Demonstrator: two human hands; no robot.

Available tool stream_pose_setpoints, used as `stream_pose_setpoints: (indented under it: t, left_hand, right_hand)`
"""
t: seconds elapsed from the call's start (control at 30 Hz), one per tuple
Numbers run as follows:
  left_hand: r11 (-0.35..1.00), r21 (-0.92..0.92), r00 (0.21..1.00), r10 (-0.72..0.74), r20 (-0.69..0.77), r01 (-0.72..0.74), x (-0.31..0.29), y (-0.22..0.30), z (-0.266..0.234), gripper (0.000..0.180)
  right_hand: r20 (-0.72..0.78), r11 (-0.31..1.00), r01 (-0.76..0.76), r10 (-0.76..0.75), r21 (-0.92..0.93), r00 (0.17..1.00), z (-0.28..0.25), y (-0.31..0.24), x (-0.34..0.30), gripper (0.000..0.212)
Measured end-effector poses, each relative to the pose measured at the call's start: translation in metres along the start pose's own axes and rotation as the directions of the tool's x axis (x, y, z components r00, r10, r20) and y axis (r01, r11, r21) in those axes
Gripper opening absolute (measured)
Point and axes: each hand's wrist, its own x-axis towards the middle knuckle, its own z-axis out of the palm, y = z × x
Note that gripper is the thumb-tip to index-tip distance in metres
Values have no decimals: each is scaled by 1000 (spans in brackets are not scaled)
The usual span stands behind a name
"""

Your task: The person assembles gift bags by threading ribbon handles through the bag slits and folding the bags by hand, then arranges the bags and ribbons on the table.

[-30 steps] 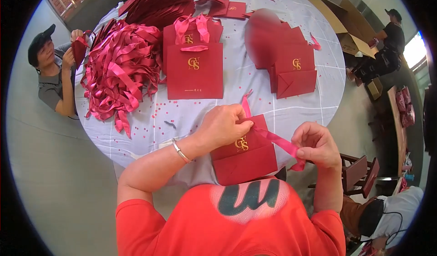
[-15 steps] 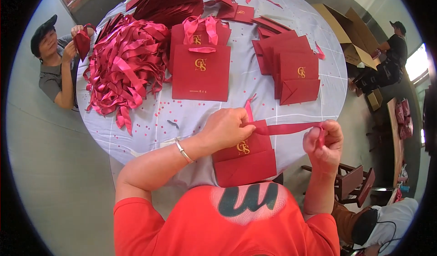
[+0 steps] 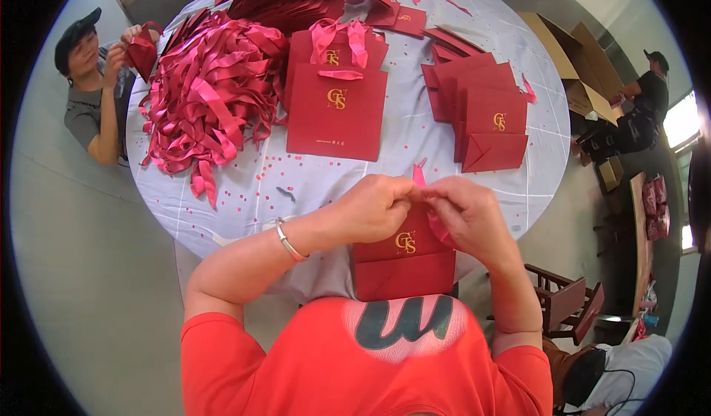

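Observation:
A dark red paper gift bag [image 3: 404, 274] with gold lettering lies at the table's near edge, right in front of me. Above its far end my left hand [image 3: 381, 207] is closed, fingertips pinched on a pink ribbon [image 3: 438, 227]. My right hand [image 3: 468, 217] meets it there, thumb and fingers also pinching the ribbon. One ribbon piece sticks up beyond my fingertips, and another hangs below my right hand over the bag. Where the ribbon enters the bag is hidden by my hands.
A large heap of pink ribbons [image 3: 215, 98] covers the table's left side. Beside it stand finished-looking red bags [image 3: 337, 123] with ribbon handles. Several flat bags [image 3: 495, 131] are stacked at right. Small red paper dots lie on the white tablecloth [image 3: 255, 231]. Across at left, a person [image 3: 96, 112] handles a red bag.
My right hand has moved left from the ribbon's stretched-out end to meet my left hand. The ribbon, taut before, is now gathered between them. The whole view has shifted slightly.

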Motion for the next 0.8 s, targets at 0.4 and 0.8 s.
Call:
stream_pose_setpoints:
  t: [0.4, 0.8]
  left_hand:
    - [997, 74, 954, -31, 299, 9, 5, 3, -51, 25]
    - [741, -403, 750, -202, 630, 538, 8, -16, -46, 23]
  right_hand:
    - [-5, 1000, 1, -1, -20, 1000, 3, 15, -3, 11]
    - [-14, 993, -103, 104, 61, 995, -1, 20, -9, 12]
